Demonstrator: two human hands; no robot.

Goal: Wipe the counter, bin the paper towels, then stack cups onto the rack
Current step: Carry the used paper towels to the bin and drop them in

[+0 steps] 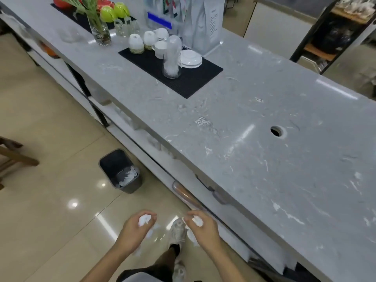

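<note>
My left hand [136,228] is closed around a crumpled white paper towel [144,219], low over the floor in front of the counter. My right hand [203,226] grips a second crumpled paper towel [197,220] beside it. A dark bin [120,171] stands on the floor ahead and to the left, with white paper inside. The grey marble counter [254,139] runs along the right. On it lies a black mat [183,78] with white cups [136,43], a stack of clear plastic cups [172,58] and saucers [190,59].
A glass vase with green stems [99,31], upturned glasses [126,27] and green cups [114,11] stand further back. A white bag [205,23] stands behind the mat. A round hole [277,131] is cut in the counter. A wooden chair [12,157] is at left.
</note>
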